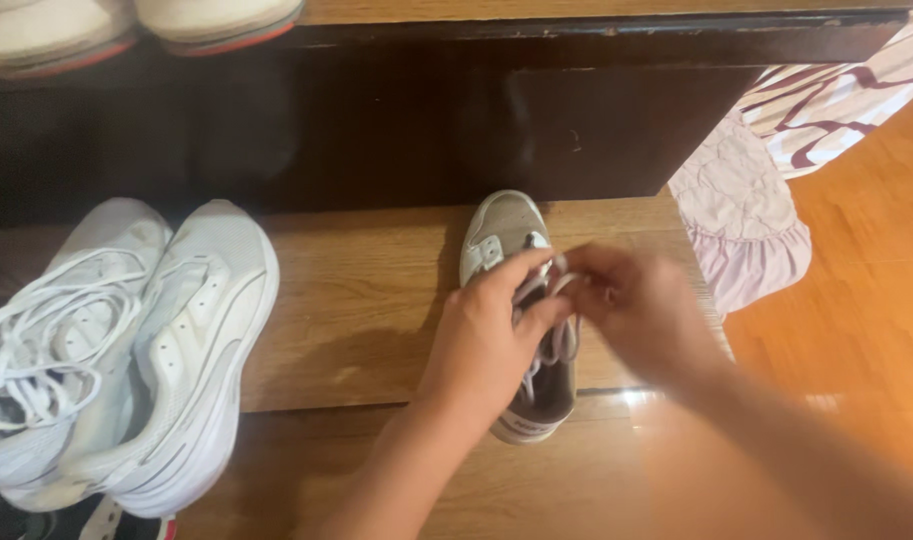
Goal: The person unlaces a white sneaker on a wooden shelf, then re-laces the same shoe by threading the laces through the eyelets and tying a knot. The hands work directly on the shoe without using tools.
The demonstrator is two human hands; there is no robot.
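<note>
A small grey-white sneaker [503,232] stands on a wooden shelf [366,290], toe pointing away from me. Both hands are over its laced middle. My left hand [486,335] pinches a pale shoelace [558,342] between thumb and fingers. Blurred from motion, my right hand [641,315] grips the lace's other part just right of the left hand. The hands hide most of the shoe's tongue and eyelets; its heel [531,425] shows beneath my left wrist.
A pair of larger white sneakers [126,340] with loose laces lies at the left on the same shelf. Two more shoe soles [126,25] sit on an upper shelf. Pink frilled fabric [741,215] hangs at the right above an orange wooden floor [866,300].
</note>
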